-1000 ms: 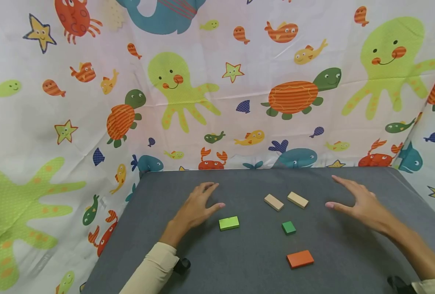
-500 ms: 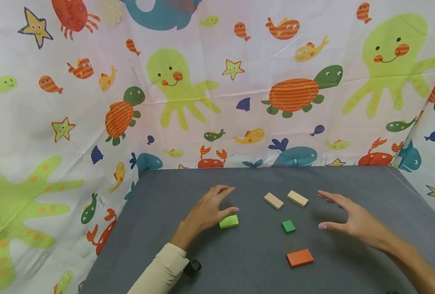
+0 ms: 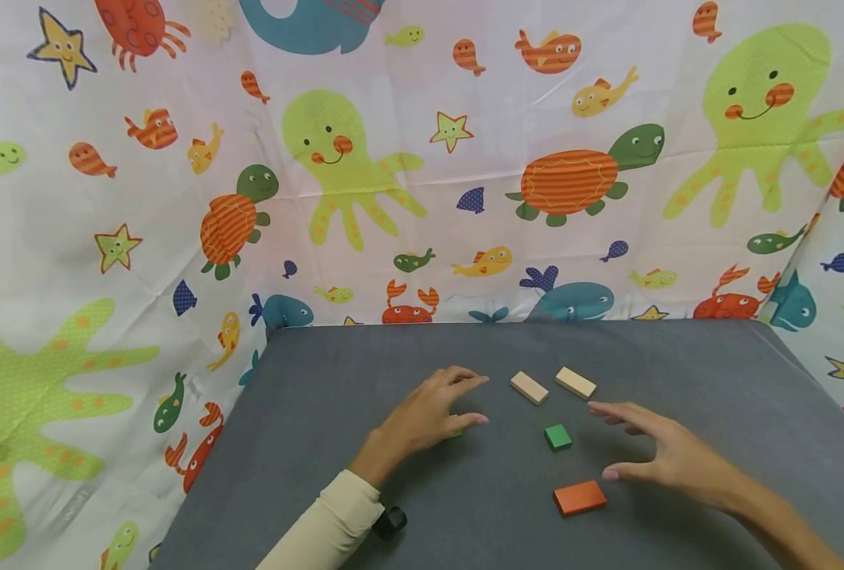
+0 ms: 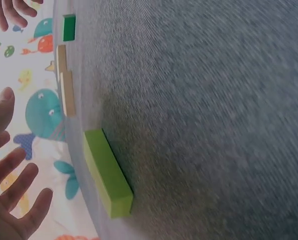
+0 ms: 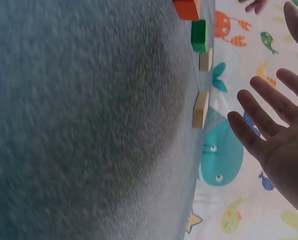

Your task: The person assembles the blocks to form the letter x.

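My left hand [image 3: 431,413] hovers over the lime green block [image 4: 107,172], fingers spread and holding nothing. In the head view it hides most of that block. My right hand [image 3: 671,453], also spread and holding nothing, is above the table to the right of a small green block [image 3: 557,437] and an orange block [image 3: 579,498]. Two pale wooden blocks, a left one [image 3: 529,388] and a right one [image 3: 575,382], lie farther back, between and beyond the hands. In the right wrist view my right palm [image 5: 289,150] faces the blocks.
All the blocks lie on a grey cloth-covered table [image 3: 493,538]. Behind and beside it hangs a white curtain [image 3: 393,301] printed with sea animals. A black wrist strap piece [image 3: 390,522] shows under the left sleeve [image 3: 325,526].
My left hand has moved right, now covering most of the lime green block. My right hand has come left and nearer, toward the green and orange blocks. The blocks stay where they lay.
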The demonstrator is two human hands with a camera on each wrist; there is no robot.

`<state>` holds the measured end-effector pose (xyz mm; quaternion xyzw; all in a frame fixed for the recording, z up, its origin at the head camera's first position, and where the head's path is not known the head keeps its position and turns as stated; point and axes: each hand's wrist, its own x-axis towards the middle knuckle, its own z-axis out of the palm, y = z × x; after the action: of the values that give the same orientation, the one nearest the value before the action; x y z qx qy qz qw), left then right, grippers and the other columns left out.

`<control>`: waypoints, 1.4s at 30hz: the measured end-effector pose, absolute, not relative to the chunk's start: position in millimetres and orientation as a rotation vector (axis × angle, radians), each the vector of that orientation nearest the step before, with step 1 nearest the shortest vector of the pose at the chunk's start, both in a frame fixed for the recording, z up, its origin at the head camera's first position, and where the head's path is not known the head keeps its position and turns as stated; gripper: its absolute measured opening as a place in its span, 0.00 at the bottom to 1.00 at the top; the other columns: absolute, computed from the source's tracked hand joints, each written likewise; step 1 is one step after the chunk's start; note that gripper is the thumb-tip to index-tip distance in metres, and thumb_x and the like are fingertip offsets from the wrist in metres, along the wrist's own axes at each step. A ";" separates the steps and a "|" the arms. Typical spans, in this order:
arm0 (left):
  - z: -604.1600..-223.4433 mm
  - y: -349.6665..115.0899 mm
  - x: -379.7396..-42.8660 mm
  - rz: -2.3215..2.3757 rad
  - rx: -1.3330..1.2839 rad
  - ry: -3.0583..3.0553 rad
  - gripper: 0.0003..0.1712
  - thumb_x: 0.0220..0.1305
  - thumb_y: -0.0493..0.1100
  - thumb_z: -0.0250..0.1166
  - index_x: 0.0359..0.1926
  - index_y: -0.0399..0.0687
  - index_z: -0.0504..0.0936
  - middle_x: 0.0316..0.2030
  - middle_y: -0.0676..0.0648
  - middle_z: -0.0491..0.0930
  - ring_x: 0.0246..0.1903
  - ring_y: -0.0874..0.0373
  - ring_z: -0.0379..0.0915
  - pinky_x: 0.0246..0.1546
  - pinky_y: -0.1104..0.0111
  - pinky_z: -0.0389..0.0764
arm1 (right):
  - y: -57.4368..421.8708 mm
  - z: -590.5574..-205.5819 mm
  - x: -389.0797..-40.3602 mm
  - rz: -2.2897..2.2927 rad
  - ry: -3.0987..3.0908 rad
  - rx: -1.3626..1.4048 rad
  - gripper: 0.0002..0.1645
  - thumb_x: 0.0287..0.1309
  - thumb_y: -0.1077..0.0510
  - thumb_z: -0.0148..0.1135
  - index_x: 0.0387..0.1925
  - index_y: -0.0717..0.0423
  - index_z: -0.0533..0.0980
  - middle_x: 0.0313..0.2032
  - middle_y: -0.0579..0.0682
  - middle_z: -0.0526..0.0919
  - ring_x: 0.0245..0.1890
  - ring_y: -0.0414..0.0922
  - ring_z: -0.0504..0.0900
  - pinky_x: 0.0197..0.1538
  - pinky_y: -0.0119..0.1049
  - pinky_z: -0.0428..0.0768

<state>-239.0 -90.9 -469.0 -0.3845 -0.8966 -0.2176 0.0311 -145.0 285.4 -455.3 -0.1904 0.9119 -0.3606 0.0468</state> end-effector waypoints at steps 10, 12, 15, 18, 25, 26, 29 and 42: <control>-468.0 -69.0 -238.7 -0.662 -1.359 -2.702 0.35 0.70 0.56 0.71 0.75 0.53 0.76 0.67 0.51 0.78 0.67 0.58 0.75 0.67 0.62 0.75 | 278.9 -463.9 -141.0 -1.129 2.646 -0.701 0.42 0.63 0.46 0.76 0.74 0.52 0.71 0.65 0.58 0.79 0.57 0.58 0.82 0.52 0.52 0.84; -468.5 -63.4 -239.1 -0.647 -1.397 -2.687 0.35 0.70 0.55 0.71 0.74 0.53 0.77 0.67 0.51 0.79 0.66 0.58 0.75 0.67 0.65 0.75 | 278.6 -466.1 -141.0 -1.123 2.632 -0.719 0.42 0.63 0.46 0.76 0.74 0.51 0.72 0.65 0.56 0.80 0.57 0.55 0.82 0.52 0.44 0.84; -469.6 -54.3 -239.2 -0.618 -1.443 -2.675 0.35 0.69 0.54 0.72 0.74 0.52 0.77 0.66 0.50 0.79 0.66 0.59 0.76 0.66 0.67 0.75 | 277.9 -469.5 -141.6 -1.128 2.611 -0.742 0.41 0.63 0.46 0.77 0.73 0.52 0.73 0.64 0.56 0.81 0.56 0.52 0.83 0.52 0.39 0.84; -471.1 -43.7 -239.5 -0.581 -1.482 -2.681 0.35 0.69 0.54 0.72 0.74 0.52 0.77 0.67 0.51 0.79 0.66 0.60 0.76 0.67 0.69 0.74 | 276.5 -472.7 -141.6 -1.127 2.595 -0.746 0.41 0.61 0.45 0.78 0.72 0.51 0.74 0.62 0.56 0.82 0.55 0.51 0.83 0.50 0.37 0.84; -474.4 -22.8 -238.0 -0.555 -1.531 -2.726 0.35 0.69 0.53 0.73 0.74 0.55 0.77 0.69 0.52 0.77 0.68 0.62 0.73 0.68 0.70 0.72 | 273.5 -478.0 -138.8 -1.119 2.587 -0.756 0.40 0.60 0.43 0.79 0.70 0.51 0.76 0.62 0.54 0.83 0.54 0.47 0.84 0.48 0.37 0.83; -475.0 -20.3 -237.6 -0.548 -1.537 -2.730 0.35 0.69 0.53 0.72 0.74 0.56 0.77 0.70 0.53 0.77 0.69 0.63 0.73 0.69 0.70 0.72 | 273.3 -478.7 -138.4 -1.113 2.593 -0.762 0.40 0.60 0.43 0.78 0.69 0.50 0.76 0.62 0.53 0.83 0.54 0.46 0.84 0.49 0.37 0.83; -476.4 -13.9 -236.5 -0.518 -1.552 -2.742 0.34 0.70 0.53 0.72 0.74 0.58 0.77 0.70 0.54 0.77 0.69 0.64 0.72 0.69 0.71 0.71 | 273.2 -481.0 -137.3 -1.100 2.597 -0.774 0.39 0.60 0.42 0.78 0.69 0.50 0.77 0.63 0.52 0.83 0.54 0.42 0.83 0.49 0.36 0.83; -484.3 5.9 -238.2 -0.380 -1.643 -2.730 0.33 0.72 0.51 0.70 0.76 0.60 0.75 0.77 0.53 0.69 0.77 0.61 0.63 0.70 0.60 0.72 | 271.5 -491.4 -136.9 -1.072 2.629 -0.853 0.38 0.58 0.39 0.78 0.67 0.48 0.79 0.60 0.47 0.85 0.57 0.37 0.81 0.52 0.34 0.81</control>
<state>-238.2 5.9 -484.3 -0.5117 -0.8503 -0.1184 -0.0337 -136.9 271.5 -491.4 -0.2867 0.8833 -0.3602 0.0886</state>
